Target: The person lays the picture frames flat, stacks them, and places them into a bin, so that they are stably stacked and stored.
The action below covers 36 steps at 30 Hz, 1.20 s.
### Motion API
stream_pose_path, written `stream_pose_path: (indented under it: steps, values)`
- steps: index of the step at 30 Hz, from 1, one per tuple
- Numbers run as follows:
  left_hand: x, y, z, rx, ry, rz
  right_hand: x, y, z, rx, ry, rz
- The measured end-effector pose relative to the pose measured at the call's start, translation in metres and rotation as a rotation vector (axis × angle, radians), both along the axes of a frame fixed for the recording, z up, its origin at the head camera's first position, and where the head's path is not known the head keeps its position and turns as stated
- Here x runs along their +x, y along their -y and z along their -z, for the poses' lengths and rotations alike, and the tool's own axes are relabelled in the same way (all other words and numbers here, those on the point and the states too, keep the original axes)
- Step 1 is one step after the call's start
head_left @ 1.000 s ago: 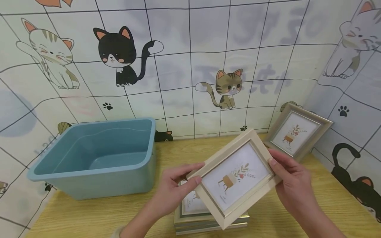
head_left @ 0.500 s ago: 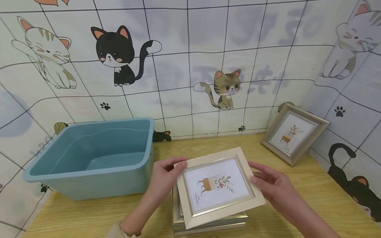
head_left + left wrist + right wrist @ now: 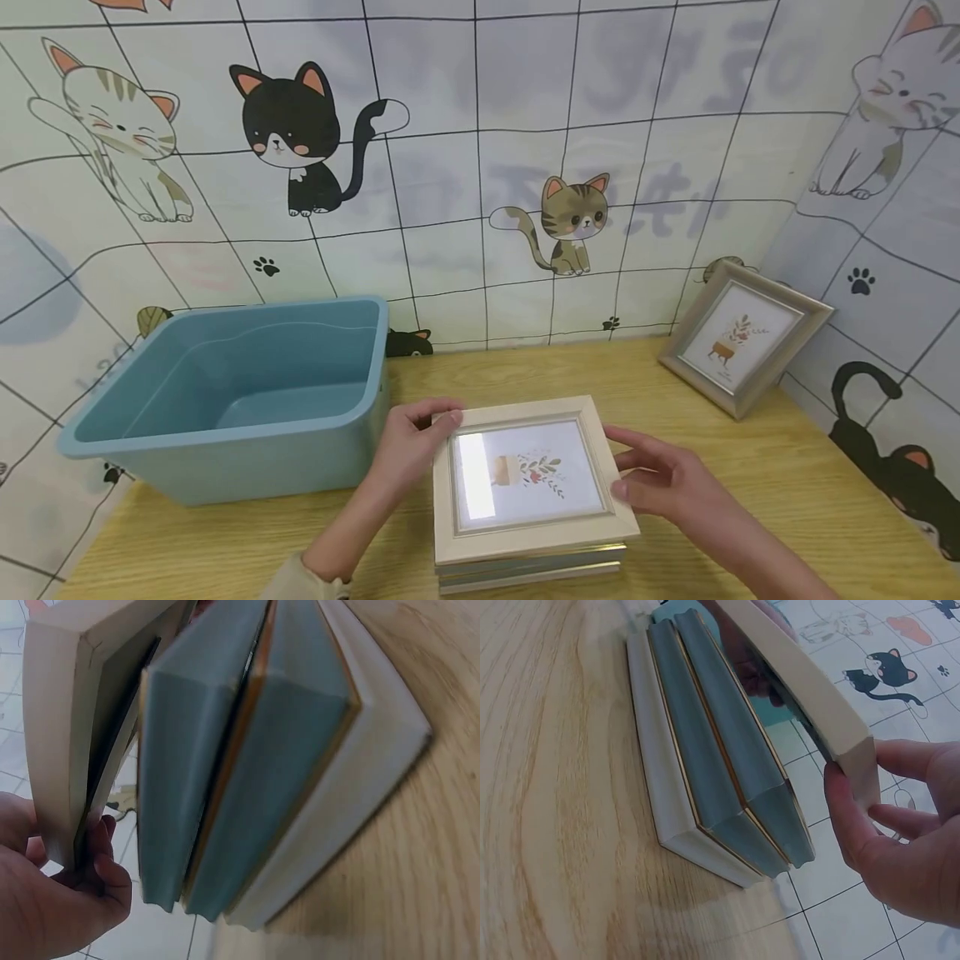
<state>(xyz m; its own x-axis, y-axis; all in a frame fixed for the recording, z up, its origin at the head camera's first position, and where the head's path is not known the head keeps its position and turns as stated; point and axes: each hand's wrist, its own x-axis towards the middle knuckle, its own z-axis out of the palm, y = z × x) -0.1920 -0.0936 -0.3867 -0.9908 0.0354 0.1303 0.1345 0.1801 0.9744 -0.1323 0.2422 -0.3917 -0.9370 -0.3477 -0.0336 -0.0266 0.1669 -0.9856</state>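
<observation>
A cream picture frame (image 3: pixel 528 471) with a plant print lies face up just over a stack of picture frames (image 3: pixel 534 568). My left hand (image 3: pixel 408 437) pinches its far left corner, thumb on the face. On the right edge, my right hand (image 3: pixel 671 483) grips it between thumb and fingers. Both wrist views show a gap between this frame and the stack below. Two blue-grey frames (image 3: pixel 187 787) with gold edges sit on a white frame (image 3: pixel 667 772) at the bottom. Their faces are mostly hidden from the head view.
A light blue plastic tub (image 3: pixel 225 462) stands at the left, its inside visible. Against the right wall leans another picture frame (image 3: pixel 780 358), champagne coloured, with a similar print. A cat-patterned wall (image 3: pixel 450 192) runs behind the wooden table (image 3: pixel 495 367).
Both hands have brought the cream frame down and to the left over the stack. It has turned from a steep slant to nearly square with the frames beneath.
</observation>
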Motion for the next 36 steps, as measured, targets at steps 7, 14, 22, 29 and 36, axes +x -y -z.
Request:
stream_pose_path:
  steps: [7, 14, 22, 29, 36]
  values:
    - [-0.002, 0.004, 0.009, -0.052, 0.005, -0.001, -0.002, 0.007, 0.003, 0.034, -0.021, -0.011]
    - [-0.005, 0.006, 0.017, -0.105, 0.001, 0.0, -0.003, 0.011, 0.005, 0.049, -0.035, -0.023]
    - [-0.011, 0.007, 0.022, -0.201, -0.065, 0.058, -0.004, 0.012, 0.005, 0.072, -0.052, -0.014]
    - [-0.013, 0.007, 0.025, -0.217, -0.043, 0.059, -0.003, 0.015, 0.007, 0.091, -0.027, 0.001]
    - [-0.014, 0.006, 0.028, -0.234, -0.042, 0.055, -0.003, 0.015, 0.007, 0.111, -0.02, -0.003]
